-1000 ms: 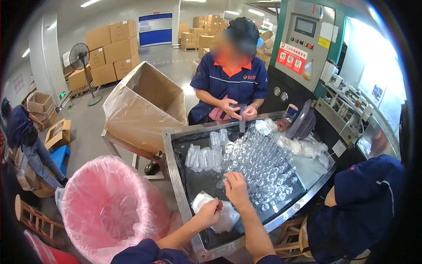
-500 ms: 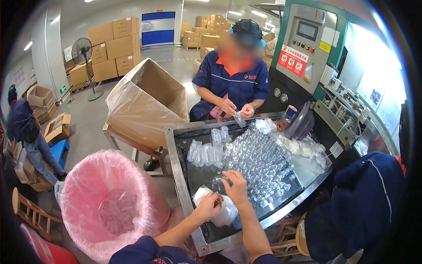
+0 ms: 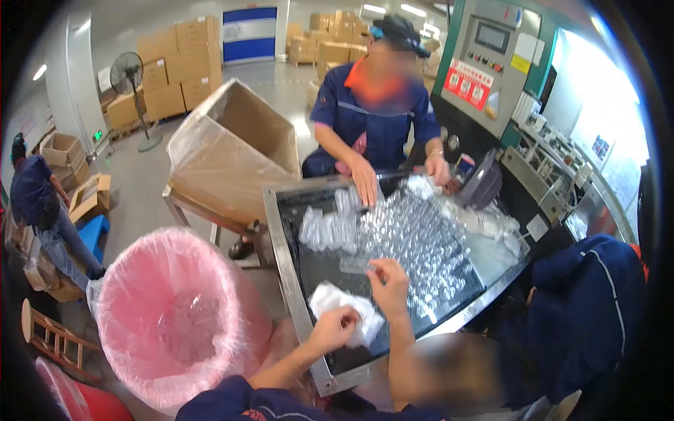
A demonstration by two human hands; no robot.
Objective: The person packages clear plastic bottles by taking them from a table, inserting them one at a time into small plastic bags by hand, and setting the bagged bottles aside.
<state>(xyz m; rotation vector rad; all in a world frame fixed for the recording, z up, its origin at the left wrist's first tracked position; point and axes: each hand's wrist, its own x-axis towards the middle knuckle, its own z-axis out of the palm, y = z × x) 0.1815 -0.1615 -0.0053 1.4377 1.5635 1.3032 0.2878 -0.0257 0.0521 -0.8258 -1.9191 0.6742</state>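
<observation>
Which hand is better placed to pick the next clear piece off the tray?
Probably the right hand: it sits at the heap of clear plastic pieces. The left hand rests on a white cloth.

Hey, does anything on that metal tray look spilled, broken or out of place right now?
Nothing stands out. The clear plastic pieces lie heaped on the tray, none visibly broken. The left hand holds a white cloth.

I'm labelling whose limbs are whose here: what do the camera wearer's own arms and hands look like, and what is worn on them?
Both forearms are bare and come up from the lower edge. The left hand and right hand wear no gloves, and no watch or ring shows. Dark navy short sleeves cover the upper arms, with a small red marking near the lower edge.
</observation>
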